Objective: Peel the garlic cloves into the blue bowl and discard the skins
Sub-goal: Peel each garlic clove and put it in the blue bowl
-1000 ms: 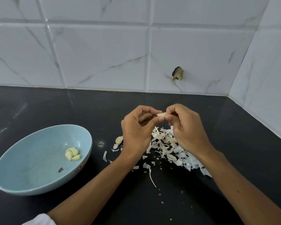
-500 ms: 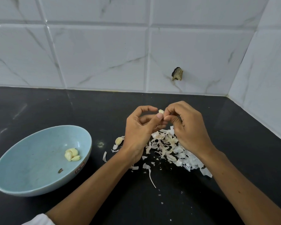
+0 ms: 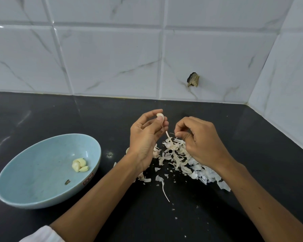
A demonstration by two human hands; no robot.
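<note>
Working over a black counter (image 3: 42, 116) backed by white marbled tiles (image 3: 112, 58). Keeping the blue bowl (image 3: 33, 172) off to the left, well apart from the mess, likely so the peeled garlic stays clean. Heaping the skins (image 3: 175, 154) beneath and between the hands, probably for one sweep-up later; not yet discarded. Raising the left hand (image 3: 145, 142) above that heap, thumb and fingertips pinching a garlic clove (image 3: 160, 116), seemingly so waste drops straight onto it. Curling the right hand (image 3: 199, 142) just beside, thumb and forefinger pressed together, apparently on the end of a strip of skin (image 3: 167, 134) trailing from the clove. Holding about three peeled cloves (image 3: 80, 165) inside the bowl, near its right wall. Bearing a small red-and-white sticker (image 3: 88, 179) on the bowl's rim; print too small to read.
</note>
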